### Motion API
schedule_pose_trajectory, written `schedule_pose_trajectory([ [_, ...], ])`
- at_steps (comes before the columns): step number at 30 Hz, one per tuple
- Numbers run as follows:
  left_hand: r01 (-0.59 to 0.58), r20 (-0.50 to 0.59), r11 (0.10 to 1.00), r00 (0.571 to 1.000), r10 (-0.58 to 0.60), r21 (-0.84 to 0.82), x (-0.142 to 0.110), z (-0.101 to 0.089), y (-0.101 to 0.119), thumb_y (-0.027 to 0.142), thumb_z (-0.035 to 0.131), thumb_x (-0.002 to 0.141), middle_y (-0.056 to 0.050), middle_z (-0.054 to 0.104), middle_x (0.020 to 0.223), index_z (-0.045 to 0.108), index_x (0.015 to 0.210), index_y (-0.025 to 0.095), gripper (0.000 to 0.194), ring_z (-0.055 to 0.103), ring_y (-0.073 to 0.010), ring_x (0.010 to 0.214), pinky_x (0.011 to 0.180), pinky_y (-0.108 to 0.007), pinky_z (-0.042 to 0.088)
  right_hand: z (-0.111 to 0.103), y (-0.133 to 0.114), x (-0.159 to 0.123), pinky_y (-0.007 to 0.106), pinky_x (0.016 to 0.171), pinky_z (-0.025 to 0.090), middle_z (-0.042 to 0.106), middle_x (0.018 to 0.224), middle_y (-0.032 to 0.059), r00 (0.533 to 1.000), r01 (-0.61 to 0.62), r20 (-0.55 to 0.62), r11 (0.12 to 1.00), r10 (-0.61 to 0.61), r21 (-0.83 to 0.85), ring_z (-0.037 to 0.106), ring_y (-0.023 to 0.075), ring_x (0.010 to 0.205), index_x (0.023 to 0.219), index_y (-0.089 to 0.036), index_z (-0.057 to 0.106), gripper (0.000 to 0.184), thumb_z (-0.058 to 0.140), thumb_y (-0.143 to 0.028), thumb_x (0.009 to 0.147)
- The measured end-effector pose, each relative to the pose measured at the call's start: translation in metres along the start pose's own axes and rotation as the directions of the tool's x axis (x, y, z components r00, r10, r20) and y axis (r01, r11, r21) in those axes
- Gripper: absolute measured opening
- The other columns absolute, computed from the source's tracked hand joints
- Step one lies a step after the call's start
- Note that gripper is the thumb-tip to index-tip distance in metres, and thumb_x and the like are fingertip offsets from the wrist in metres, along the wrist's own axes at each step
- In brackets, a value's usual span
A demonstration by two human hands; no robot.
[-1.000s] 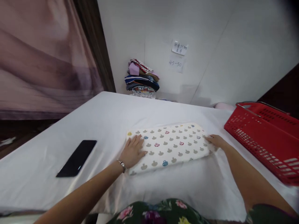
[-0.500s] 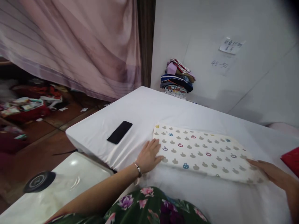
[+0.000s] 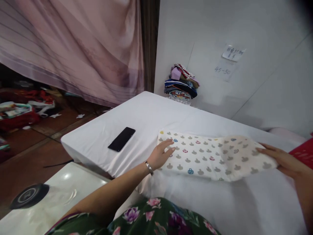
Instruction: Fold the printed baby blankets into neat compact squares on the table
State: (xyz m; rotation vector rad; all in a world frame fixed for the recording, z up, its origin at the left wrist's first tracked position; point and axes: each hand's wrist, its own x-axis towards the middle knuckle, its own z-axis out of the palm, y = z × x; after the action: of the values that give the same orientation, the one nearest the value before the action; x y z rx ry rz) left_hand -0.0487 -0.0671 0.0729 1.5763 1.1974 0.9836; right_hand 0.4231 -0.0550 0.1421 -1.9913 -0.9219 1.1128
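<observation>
A folded white cloth point(image 3: 195, 153) printed with grey and coloured mushroom-like shapes lies lengthwise on the white-covered table point(image 3: 146, 111). My left hand point(image 3: 161, 154) rests over its left end, fingers extended and a little apart. At the other end, my right hand point(image 3: 285, 160) pinches the cloth's edge between thumb and fingers and holds that end raised off the table. The lifted part bends upward from about the middle of the cloth. What kind of cloth item it is, I cannot tell.
A black phone point(image 3: 121, 139) lies left of the cloth. Folded clothes point(image 3: 182, 81) are stacked by the wall at the back. Something red point(image 3: 302, 153) sits at the right edge. A white surface with a dark round object point(image 3: 29, 196) stands at the lower left, beneath a pink curtain point(image 3: 97, 42).
My right hand has lifted the right end of the cloth, which lay flat before. My left hand has slid slightly inward over the left end. The view has shifted a little.
</observation>
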Motion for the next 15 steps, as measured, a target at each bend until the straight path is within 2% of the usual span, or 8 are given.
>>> schedule_pose_trajectory([
  [2, 0.107, 0.031, 0.978, 0.994, -0.103, -0.18, 0.012, 0.009, 0.008, 0.048, 0.055, 0.079, -0.007, 0.053, 0.13, 0.063, 0.111, 0.023, 0.041, 0.047, -0.0281, 0.12, 0.091, -0.039, 0.046, 0.019, -0.034, -0.019, 0.037, 0.066, 0.051, 0.052, 0.125, 0.0262, 0.993, 0.104, 0.06, 0.994, -0.105, 0.026, 0.066, 0.0274, 0.082, 0.131, -0.025, 0.049, 0.074, 0.069, -0.032, 0.06],
  [4, 0.207, 0.1, 0.914, 0.978, -0.183, -0.349, 0.024, 0.017, 0.014, 0.05, 0.056, 0.079, -0.01, 0.054, 0.128, 0.062, 0.11, 0.019, 0.045, 0.05, -0.0277, 0.116, 0.092, -0.039, 0.045, 0.047, -0.068, -0.042, 0.037, 0.068, 0.052, 0.056, 0.122, 0.0224, 0.963, 0.21, 0.173, 0.978, -0.207, 0.0, 0.066, 0.0269, 0.084, 0.131, -0.025, 0.048, 0.076, 0.071, -0.03, 0.06],
  [6, 0.317, 0.208, 0.8, 0.948, -0.243, -0.51, 0.036, 0.022, 0.017, 0.053, 0.054, 0.08, -0.013, 0.05, 0.132, 0.058, 0.113, 0.016, 0.051, 0.051, -0.0263, 0.115, 0.094, -0.039, 0.043, 0.086, -0.096, -0.066, 0.036, 0.064, 0.052, 0.063, 0.112, 0.0163, 0.924, 0.329, 0.23, 0.942, -0.306, -0.071, 0.065, 0.0248, 0.078, 0.132, -0.025, 0.046, 0.075, 0.071, -0.032, 0.061],
  [8, 0.427, 0.317, 0.644, 0.904, -0.287, -0.635, 0.046, 0.024, 0.014, 0.058, 0.048, 0.081, -0.014, 0.044, 0.137, 0.052, 0.119, 0.015, 0.057, 0.052, -0.0246, 0.114, 0.093, -0.038, 0.044, 0.136, -0.114, -0.088, 0.031, 0.059, 0.051, 0.067, 0.096, 0.0087, 0.864, 0.465, 0.297, 0.871, -0.407, -0.157, 0.064, 0.021, 0.07, 0.13, -0.025, 0.048, 0.069, 0.068, -0.033, 0.064],
  [10, 0.487, 0.382, 0.489, 0.873, -0.303, -0.724, 0.052, 0.02, 0.006, 0.065, 0.041, 0.081, -0.015, 0.045, 0.136, 0.048, 0.122, 0.017, 0.063, 0.055, -0.024, 0.11, 0.09, -0.039, 0.046, 0.194, -0.118, -0.105, 0.028, 0.056, 0.047, 0.066, 0.083, 0.0036, 0.777, 0.612, 0.374, 0.747, -0.507, -0.259, 0.061, 0.0186, 0.064, 0.128, -0.024, 0.05, 0.062, 0.063, -0.032, 0.068],
  [12, 0.481, 0.398, 0.36, 0.872, -0.284, -0.799, 0.054, 0.01, -0.008, 0.071, 0.031, 0.08, -0.015, 0.053, 0.125, 0.049, 0.12, 0.016, 0.07, 0.059, -0.0244, 0.103, 0.086, -0.041, 0.048, 0.254, -0.108, -0.116, 0.028, 0.06, 0.046, 0.066, 0.085, 0.0026, 0.695, 0.716, 0.436, 0.6, -0.571, -0.356, 0.06, 0.0183, 0.067, 0.126, -0.024, 0.051, 0.057, 0.06, -0.027, 0.07],
  [13, 0.476, 0.401, 0.31, 0.874, -0.275, -0.823, 0.053, 0.004, -0.015, 0.073, 0.026, 0.079, -0.015, 0.058, 0.118, 0.051, 0.117, 0.015, 0.073, 0.061, -0.0251, 0.099, 0.083, -0.041, 0.049, 0.281, -0.099, -0.119, 0.028, 0.062, 0.045, 0.066, 0.086, 0.0025, 0.679, 0.734, 0.46, 0.549, -0.572, -0.4, 0.06, 0.0187, 0.069, 0.126, -0.024, 0.051, 0.056, 0.059, -0.026, 0.071],
  [15, 0.482, 0.42, 0.247, 0.869, -0.263, -0.841, 0.05, -0.009, -0.028, 0.075, 0.023, 0.078, -0.015, 0.064, 0.104, 0.055, 0.112, 0.013, 0.078, 0.063, -0.0266, 0.093, 0.079, -0.041, 0.05, 0.325, -0.078, -0.124, 0.027, 0.06, 0.042, 0.066, 0.079, 0.0013, 0.629, 0.772, 0.598, 0.492, -0.496, -0.404, 0.059, 0.0186, 0.068, 0.123, -0.024, 0.052, 0.049, 0.057, -0.028, 0.074],
])
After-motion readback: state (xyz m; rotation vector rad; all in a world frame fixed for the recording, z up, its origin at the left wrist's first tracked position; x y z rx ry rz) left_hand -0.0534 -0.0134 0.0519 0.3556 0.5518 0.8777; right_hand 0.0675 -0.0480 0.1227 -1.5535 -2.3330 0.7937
